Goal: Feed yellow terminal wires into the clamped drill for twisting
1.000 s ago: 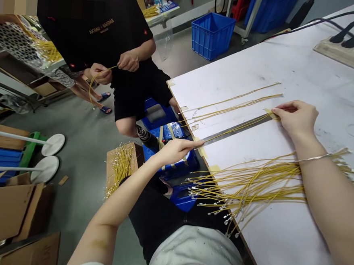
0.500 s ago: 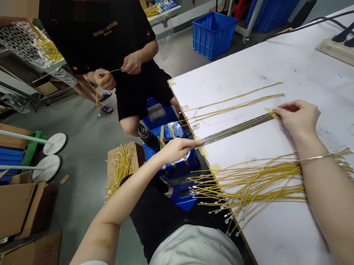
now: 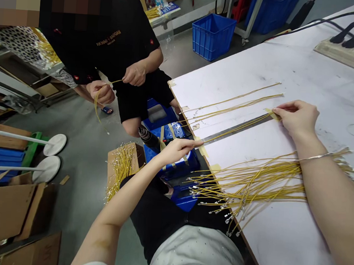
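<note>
A yellow wire lies stretched along a dark grey strip on the white table. At the table edge my left hand has its index finger straight and the other fingers curled, gripping the wire's near end. Thumb and fingers of my right hand pinch the far end beside a bit of yellow tape. Below my right wrist lies a spread bundle of yellow wires with metal terminals, some hanging past the edge. Several single wires lie apart above the strip.
Across from me a person in a black shirt holds a yellow wire in both hands. A carton of wires stands by my left arm. A power strip with cables sits on the table, and a blue crate on the floor.
My hands and the wire between them stay in place. The other person's body and hands have shifted slightly right, and the wire hanging from their hand has swung right.
</note>
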A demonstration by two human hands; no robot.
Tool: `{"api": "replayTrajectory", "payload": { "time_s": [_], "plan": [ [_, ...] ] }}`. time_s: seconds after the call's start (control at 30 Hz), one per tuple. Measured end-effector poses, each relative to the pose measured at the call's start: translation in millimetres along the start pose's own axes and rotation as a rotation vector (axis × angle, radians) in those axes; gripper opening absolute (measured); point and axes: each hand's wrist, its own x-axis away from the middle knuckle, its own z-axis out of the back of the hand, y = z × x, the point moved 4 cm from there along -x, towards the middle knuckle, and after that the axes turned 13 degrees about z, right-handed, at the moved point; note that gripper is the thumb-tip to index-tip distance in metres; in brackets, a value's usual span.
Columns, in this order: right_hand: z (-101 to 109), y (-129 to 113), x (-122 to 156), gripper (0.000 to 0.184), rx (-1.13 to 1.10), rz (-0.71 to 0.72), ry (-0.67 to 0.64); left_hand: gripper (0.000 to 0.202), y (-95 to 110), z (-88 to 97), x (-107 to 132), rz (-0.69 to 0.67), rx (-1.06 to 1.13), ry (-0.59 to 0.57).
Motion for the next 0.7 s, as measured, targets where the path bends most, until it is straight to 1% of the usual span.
{"api": "replayTrajectory", "payload": {
  "time_s": [0.2, 0.4, 0.47, 0.57, 0.7],
  "plan": [
    [1, -2, 1, 0.016, -0.001, 0.023, -0.001, 0.042, 1, 0.6, 1, 0.029, 0.026, 0.013],
    [2, -5, 3, 0.012, -0.023, 0.018, 0.016, 0.051, -3, 1.6, 1, 0.069, 0.116, 0.012],
    [2, -6, 4, 0.011, -0.028, 0.016, 0.018, 0.045, -5, 1.4, 0, 0.094, 0.16, 0.028],
    [3, -5, 4, 0.009, -0.023, 0.014, 0.002, 0.03, -9, 0.7, 0, 0.129, 0.202, 0.063],
    [4, -8, 3, 0.007, 0.006, 0.032, -0.043, 0.022, -10, -0.2, 0, 0.175, 0.206, 0.088]
  ]
}}
